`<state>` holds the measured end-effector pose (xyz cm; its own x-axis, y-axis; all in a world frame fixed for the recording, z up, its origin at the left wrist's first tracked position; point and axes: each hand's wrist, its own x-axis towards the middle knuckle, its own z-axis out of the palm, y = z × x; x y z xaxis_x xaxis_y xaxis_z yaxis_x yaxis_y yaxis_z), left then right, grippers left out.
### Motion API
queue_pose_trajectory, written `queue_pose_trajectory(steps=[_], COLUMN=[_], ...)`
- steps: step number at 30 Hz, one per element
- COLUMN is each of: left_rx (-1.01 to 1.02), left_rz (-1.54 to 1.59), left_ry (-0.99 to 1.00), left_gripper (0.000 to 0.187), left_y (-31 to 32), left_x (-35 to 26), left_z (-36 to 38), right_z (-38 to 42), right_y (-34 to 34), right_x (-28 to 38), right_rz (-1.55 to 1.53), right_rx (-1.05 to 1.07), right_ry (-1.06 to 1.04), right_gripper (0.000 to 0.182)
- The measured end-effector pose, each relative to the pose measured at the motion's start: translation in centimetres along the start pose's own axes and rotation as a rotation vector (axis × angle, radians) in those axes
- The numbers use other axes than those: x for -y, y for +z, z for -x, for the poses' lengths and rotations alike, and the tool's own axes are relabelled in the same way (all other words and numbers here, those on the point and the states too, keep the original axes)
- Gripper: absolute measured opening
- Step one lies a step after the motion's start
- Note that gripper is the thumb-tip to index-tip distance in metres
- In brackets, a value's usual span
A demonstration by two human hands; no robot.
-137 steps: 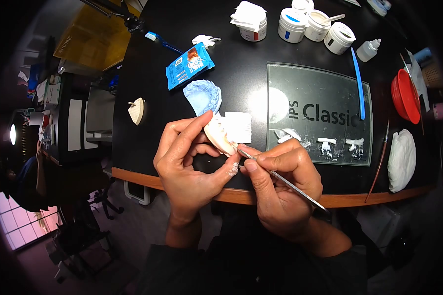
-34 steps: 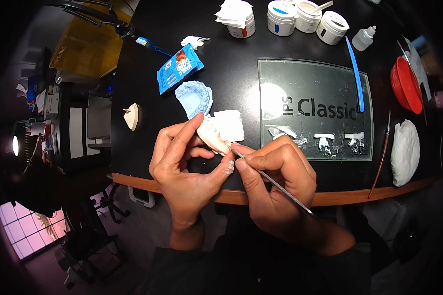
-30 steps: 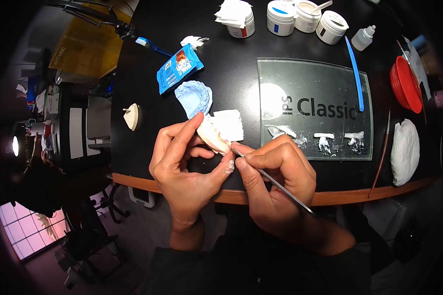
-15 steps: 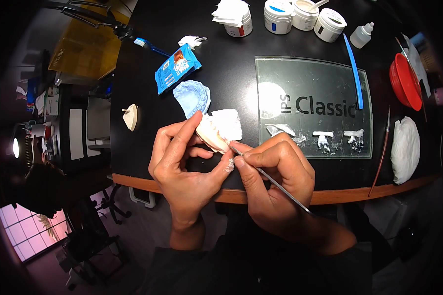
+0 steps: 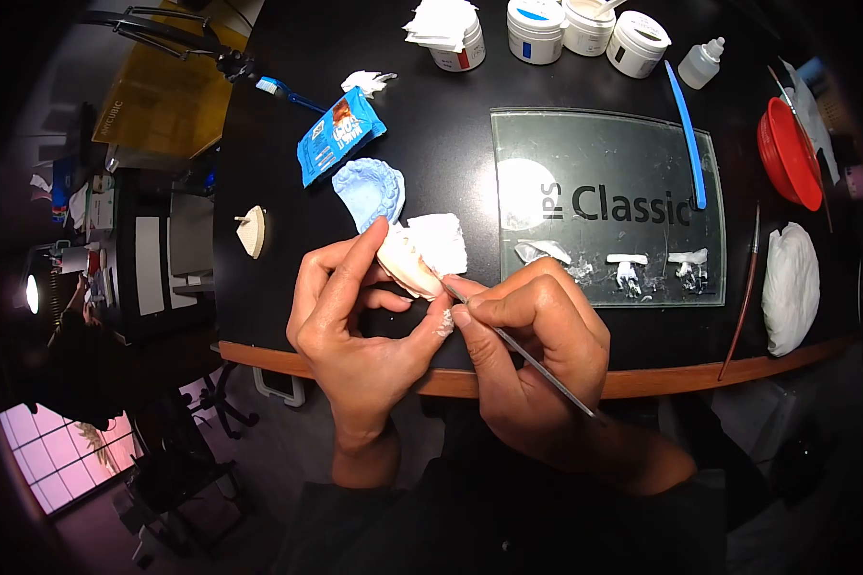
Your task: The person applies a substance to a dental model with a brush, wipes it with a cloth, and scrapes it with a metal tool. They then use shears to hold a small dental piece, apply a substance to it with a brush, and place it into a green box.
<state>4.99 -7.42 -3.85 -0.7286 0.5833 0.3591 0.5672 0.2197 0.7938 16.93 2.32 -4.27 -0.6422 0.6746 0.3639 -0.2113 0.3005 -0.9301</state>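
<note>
Tooth model [image 5: 408,264], cream-coloured, is gripped in the left hand [image 5: 366,350], to the left of the glass plate [image 5: 594,153]. Black table [image 5: 431,134] with a wooden near edge spreads under and around that plate, which lies flat and reads "Classic". The left hand, left of the plate's near corner, has its thumb and fingertips curled round the model. Overlapping the same corner in view, the right hand [image 5: 547,350] pinches a metal tool [image 5: 547,374]. A white lump [image 5: 793,297] and a red bowl [image 5: 781,158] lie to the right of the plate; to its left are a blue packet [image 5: 340,134], a blue tooth mould [image 5: 369,192] and a white tissue [image 5: 438,240], the last just behind the model. Beyond the plate's far side stand white jars [image 5: 535,43] and a small bottle [image 5: 700,67]. A blue stick [image 5: 686,134] rests across its right part, a thin brush [image 5: 754,254] just right of it. The tool's tip is at the model's near end, left of the plate; whether they touch is unclear. White smears [image 5: 628,278] dot the plate's near side.
</note>
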Motion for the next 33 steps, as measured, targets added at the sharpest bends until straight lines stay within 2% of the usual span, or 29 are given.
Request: queue_pose_trajectory(steps=[25, 33], left_rx=[0.005, 0.02], left_rz=[-0.034, 0.179], left_ry=[0.04, -0.028], left_gripper=[0.07, 0.068], left_y=[0.04, -0.85], left_x=[0.14, 0.37], left_z=[0.02, 0.43], right_z=[0.3, 0.71], right_y=[-0.19, -0.59], right_x=[-0.07, 0.15], right_rz=[0.026, -0.112], right_rx=[0.012, -0.031], right_ry=[0.095, 0.106], right_gripper=[0.01, 0.014])
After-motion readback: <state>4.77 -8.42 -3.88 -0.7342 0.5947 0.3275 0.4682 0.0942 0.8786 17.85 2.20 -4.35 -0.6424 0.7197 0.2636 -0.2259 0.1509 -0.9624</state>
